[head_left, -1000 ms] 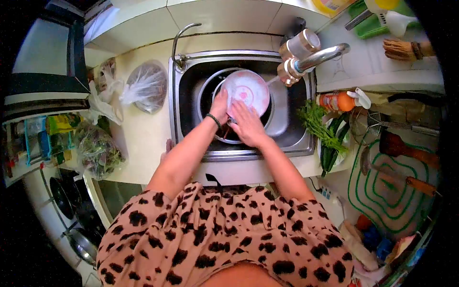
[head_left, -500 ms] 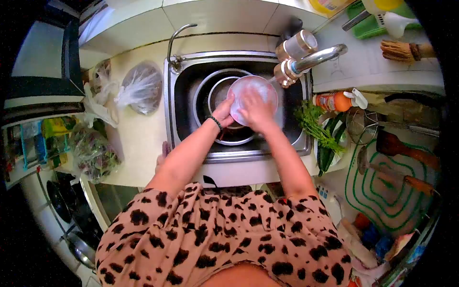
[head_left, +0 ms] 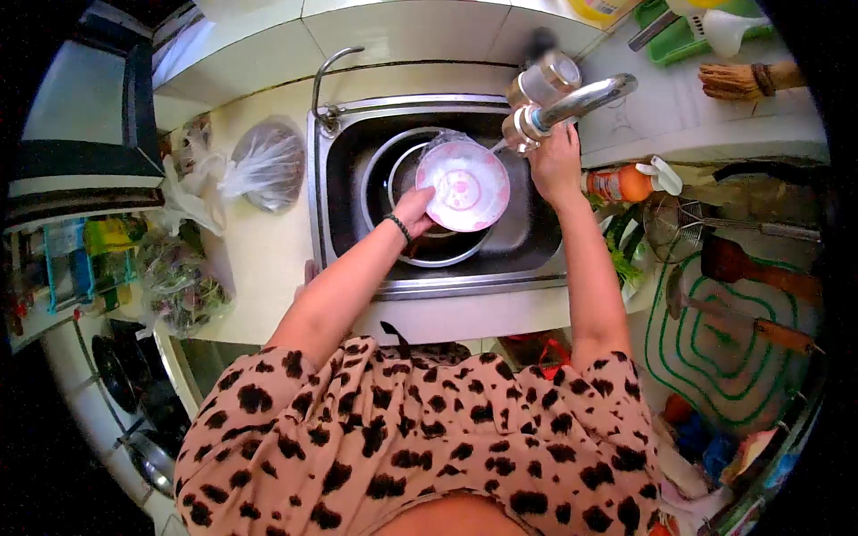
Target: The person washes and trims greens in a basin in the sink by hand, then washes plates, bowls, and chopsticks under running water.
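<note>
My left hand (head_left: 414, 211) grips the near-left rim of a white dish (head_left: 460, 188) with a pink pattern, tilted above the sink. Water streams onto the dish and spreads off its far edge. At the faucet (head_left: 585, 100), my right hand (head_left: 556, 167) has its fingers up against the body, partly hidden behind it. Beneath the dish, a round metal basin (head_left: 368, 192) with a smaller pot inside stands in the steel sink (head_left: 527, 241).
Left of the sink lies a filled plastic bag (head_left: 265, 165); a bag of greens (head_left: 183, 286) sits nearer. A thin second tap (head_left: 317, 85) rises at the back. On the right are an orange spray bottle (head_left: 618, 185), leafy vegetables (head_left: 626, 255), a wire strainer (head_left: 670, 228) and a brush (head_left: 733, 80).
My right hand has left the dish's inner surface and moved right and up to the faucet. The dish, still in my left hand, has shifted slightly left and shows its pink pattern.
</note>
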A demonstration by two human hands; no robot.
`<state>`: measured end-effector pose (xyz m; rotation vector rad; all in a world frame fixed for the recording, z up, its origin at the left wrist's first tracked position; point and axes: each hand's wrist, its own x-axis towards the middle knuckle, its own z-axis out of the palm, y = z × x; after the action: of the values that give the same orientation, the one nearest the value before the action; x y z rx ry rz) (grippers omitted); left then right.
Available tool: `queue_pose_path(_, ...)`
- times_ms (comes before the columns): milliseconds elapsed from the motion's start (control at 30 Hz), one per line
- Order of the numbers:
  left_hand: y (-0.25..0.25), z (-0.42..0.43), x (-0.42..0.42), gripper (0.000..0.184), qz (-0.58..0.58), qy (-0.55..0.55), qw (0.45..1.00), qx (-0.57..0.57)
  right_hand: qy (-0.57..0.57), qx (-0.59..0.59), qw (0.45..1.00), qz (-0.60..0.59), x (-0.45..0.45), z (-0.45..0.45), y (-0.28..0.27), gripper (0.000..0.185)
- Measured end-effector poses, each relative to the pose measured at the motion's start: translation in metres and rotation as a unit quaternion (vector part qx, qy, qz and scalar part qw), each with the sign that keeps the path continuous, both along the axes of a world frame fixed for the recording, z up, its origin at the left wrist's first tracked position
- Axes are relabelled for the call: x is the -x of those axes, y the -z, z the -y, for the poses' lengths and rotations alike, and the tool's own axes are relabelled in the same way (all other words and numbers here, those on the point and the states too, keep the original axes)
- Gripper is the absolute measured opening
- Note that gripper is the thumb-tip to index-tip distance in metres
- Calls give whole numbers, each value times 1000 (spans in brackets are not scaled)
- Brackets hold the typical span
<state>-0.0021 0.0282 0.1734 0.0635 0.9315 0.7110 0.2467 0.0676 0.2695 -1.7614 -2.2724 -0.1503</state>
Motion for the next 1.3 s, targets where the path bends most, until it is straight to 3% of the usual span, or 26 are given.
queue_pose_path(33, 2, 4, 5, 38, -44, -1, 998, -39, -3, 2, 997, 77, 4, 3, 6, 57)
queue_pose_path(133, 6, 6, 19, 34, -174, -10, 976, -132, 9, 33, 996, 83, 18, 11, -6, 61)
queue_pose_path(167, 8, 3, 25, 32, -257, -10, 949, -185, 37, 98, 990, -99, 30, 26, -6, 64)
queue_pose_path(200, 0, -4, 31, 32, -259, -13, 946, -193, -24, 66, 997, -38, 40, 42, 10, 68)
queue_pose_path(267, -26, -3, 42, 29, -456, 79, 797, -388, -30, 57, 978, -196, 66, 66, 25, 67)
queue_pose_path(367, -55, -9, 48, 35, -487, 118, 630, -593, 62, 95, 932, -345, 88, 65, 56, 63)
queue_pose_path(433, -69, -16, 53, 35, -480, 175, 504, -697, -76, 31, 939, -334, 92, 39, 24, 58)
queue_pose_path(467, -80, -16, 54, 35, -477, 177, 504, -698, -169, 10, 945, -279, 97, 32, 3, 50)
queue_pose_path(500, -90, -16, 54, 38, -463, 161, 508, -708, -164, 64, 931, -320, 99, 32, 0, 47)
queue_pose_path(600, -100, -15, 44, 34, -462, 104, 523, -709, -86, 124, 824, -547, 87, 32, 10, 30)
queue_pose_path(633, -100, -11, 40, 34, -445, 42, 624, -642, -88, 124, 824, -547, 92, 37, 18, 30)
queue_pose_path(700, -87, -8, 31, 31, -342, -46, 782, -518, 42, 173, 567, -804, 117, 60, 41, 32)
queue_pose_path(733, -89, -1, 20, 31, -339, -45, 783, -519, 106, 186, 404, -890, 129, 68, 47, 37)
queue_pose_path(800, -96, 20, -5, 30, -249, -240, 882, -320, 130, 173, 291, -932, 163, 72, 51, 51)
queue_pose_path(833, -79, 25, -9, 34, -209, -284, 886, -301, 104, 195, 216, -951, 171, 74, 60, 50)
queue_pose_path(867, -62, 30, -5, 34, -211, -282, 886, -301, 122, 217, 204, -947, 173, 77, 69, 47)
queue_pose_path(967, -35, 31, 34, 41, -242, -102, 920, -292, 210, 215, 430, -851, 147, 74, 72, 37)
queue_pose_path(1000, -46, 23, 46, 38, -284, -75, 910, -292, 240, 272, 677, -641, 121, 61, 74, 28)
queue_pose_path(1033, -48, 7, 63, 33, -284, 5, 894, -346, 121, 218, 804, -540, 98, 45, 92, 24)
queue_pose_path(1100, -58, -22, 72, 24, -326, 146, 816, -454, -101, 125, 896, -413, 88, 30, 27, 21)
queue_pose_path(1133, -69, -33, 71, 20, -366, 204, 752, -509, -153, 165, 915, -334, 86, 18, 13, 21)
queue_pose_path(1167, -76, -39, 66, 19, -410, 236, 698, -538, -167, 166, 904, -357, 85, 10, 7, 20)
queue_pose_path(1200, -77, -38, 61, 19, -408, 237, 698, -539, -181, 166, 891, -381, 84, 4, 4, 20)
queue_pose_path(1233, -78, -34, 55, 20, -423, 167, 706, -543, -169, 209, 818, -508, 80, -3, 11, 22)
queue_pose_path(1267, -81, -32, 50, 21, -435, 95, 709, -547, -167, 206, 820, -508, 83, 0, 23, 22)
queue_pose_path(1300, -75, -24, 46, 21, -431, 57, 734, -522, -58, 167, 797, -577, 89, 4, 42, 23)
